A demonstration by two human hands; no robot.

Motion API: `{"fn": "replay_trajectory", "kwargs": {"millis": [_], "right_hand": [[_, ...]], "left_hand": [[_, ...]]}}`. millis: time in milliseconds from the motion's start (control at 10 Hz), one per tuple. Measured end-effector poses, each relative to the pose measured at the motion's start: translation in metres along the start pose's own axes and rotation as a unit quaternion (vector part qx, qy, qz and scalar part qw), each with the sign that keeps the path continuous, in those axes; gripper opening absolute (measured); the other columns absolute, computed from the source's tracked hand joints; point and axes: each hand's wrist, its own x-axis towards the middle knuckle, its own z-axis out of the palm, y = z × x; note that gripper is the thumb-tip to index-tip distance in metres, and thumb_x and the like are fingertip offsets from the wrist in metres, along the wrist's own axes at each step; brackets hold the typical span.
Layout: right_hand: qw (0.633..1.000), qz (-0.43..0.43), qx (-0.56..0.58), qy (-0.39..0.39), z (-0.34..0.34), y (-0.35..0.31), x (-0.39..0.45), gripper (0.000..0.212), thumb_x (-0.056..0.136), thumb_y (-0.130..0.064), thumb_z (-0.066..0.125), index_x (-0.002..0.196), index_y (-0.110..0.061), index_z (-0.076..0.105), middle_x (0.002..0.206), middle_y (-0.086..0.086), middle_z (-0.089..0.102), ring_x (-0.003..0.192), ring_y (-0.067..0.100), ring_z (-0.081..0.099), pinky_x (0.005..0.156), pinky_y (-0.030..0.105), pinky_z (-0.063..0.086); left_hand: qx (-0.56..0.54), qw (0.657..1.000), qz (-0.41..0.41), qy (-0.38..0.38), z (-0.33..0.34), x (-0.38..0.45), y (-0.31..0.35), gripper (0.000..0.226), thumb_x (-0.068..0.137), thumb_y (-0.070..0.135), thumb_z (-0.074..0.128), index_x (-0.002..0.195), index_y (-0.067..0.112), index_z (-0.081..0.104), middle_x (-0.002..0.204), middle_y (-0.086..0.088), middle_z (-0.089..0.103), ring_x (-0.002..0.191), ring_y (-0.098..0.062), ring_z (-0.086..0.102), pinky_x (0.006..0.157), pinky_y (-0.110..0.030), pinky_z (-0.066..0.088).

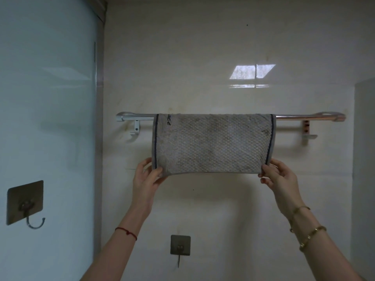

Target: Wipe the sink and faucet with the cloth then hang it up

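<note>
A grey textured cloth [213, 142] with dark side stripes hangs draped over a metal towel bar [294, 118] fixed to the tiled wall. My left hand [147, 177] pinches the cloth's lower left corner between thumb and fingers. My right hand [278, 176] pinches the lower right corner the same way. The cloth's bottom edge is pulled flat between both hands. The sink and faucet are out of view.
A stick-on metal hook [180, 247] sits on the wall below the cloth. Another adhesive hook [26, 205] is on the pale blue panel at left. A wall corner juts out at the right edge.
</note>
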Motion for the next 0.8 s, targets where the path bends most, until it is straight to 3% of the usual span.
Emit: {"fn": "replay_trajectory", "kwargs": {"millis": [100, 200, 400, 500, 700, 800], "right_hand": [[0.999, -0.023, -0.039, 0.018, 0.001, 0.002, 0.000, 0.013, 0.094, 0.000, 0.053, 0.103, -0.002, 0.062, 0.068, 0.005, 0.057, 0.049, 0.007, 0.049, 0.049, 0.017, 0.043], [0.995, -0.040, -0.084, 0.025, -0.002, 0.006, -0.001, 0.014, 0.096, -0.003, 0.051, 0.104, -0.002, 0.062, 0.071, 0.009, 0.051, 0.056, 0.015, 0.044, 0.057, 0.025, 0.039], [0.988, -0.060, -0.142, 0.016, -0.008, 0.006, -0.012, 0.011, 0.099, -0.006, 0.049, 0.098, -0.007, 0.060, 0.070, 0.003, 0.050, 0.059, 0.015, 0.046, 0.056, 0.021, 0.046], [0.987, -0.064, -0.149, 0.018, -0.010, 0.002, -0.016, 0.010, 0.099, -0.007, 0.049, 0.101, -0.004, 0.059, 0.072, 0.002, 0.052, 0.060, 0.018, 0.046, 0.059, 0.027, 0.046], [0.987, -0.058, -0.148, 0.029, -0.010, -0.005, -0.025, 0.013, 0.098, -0.009, 0.052, 0.107, -0.001, 0.059, 0.077, 0.004, 0.055, 0.062, 0.020, 0.048, 0.063, 0.033, 0.046], [0.991, -0.040, -0.123, 0.045, -0.014, -0.007, -0.029, 0.018, 0.096, -0.008, 0.056, 0.113, -0.003, 0.060, 0.077, 0.005, 0.056, 0.064, 0.018, 0.049, 0.062, 0.030, 0.048]], "left_hand": [[0.045, 0.998, 0.030, -0.018, -0.002, 0.002, 0.003, 0.026, 0.091, -0.002, 0.061, 0.116, 0.009, 0.063, 0.103, -0.001, 0.073, 0.091, -0.013, 0.070, 0.080, -0.026, 0.060], [0.102, 0.993, 0.058, -0.012, -0.003, 0.001, 0.004, 0.017, 0.091, 0.002, 0.064, 0.099, 0.016, 0.070, 0.093, 0.000, 0.075, 0.082, -0.010, 0.070, 0.072, -0.020, 0.058], [0.126, 0.990, 0.052, 0.043, -0.010, 0.004, 0.000, 0.005, 0.085, 0.010, 0.074, 0.087, 0.005, 0.072, 0.079, -0.010, 0.072, 0.068, -0.013, 0.067, 0.068, -0.019, 0.059], [0.129, 0.990, 0.028, 0.054, -0.011, 0.005, -0.001, 0.007, 0.088, 0.015, 0.072, 0.088, 0.008, 0.073, 0.071, -0.006, 0.072, 0.061, -0.011, 0.066, 0.065, -0.017, 0.058], [0.030, 0.997, -0.066, 0.017, -0.003, 0.001, 0.015, 0.010, 0.095, 0.008, 0.060, 0.101, 0.007, 0.069, 0.093, -0.006, 0.070, 0.083, -0.016, 0.066, 0.073, -0.022, 0.054], [0.047, 0.996, -0.073, 0.005, -0.003, -0.005, 0.024, 0.017, 0.094, 0.008, 0.061, 0.110, 0.011, 0.065, 0.105, -0.005, 0.070, 0.091, -0.015, 0.065, 0.080, -0.026, 0.052]]}}
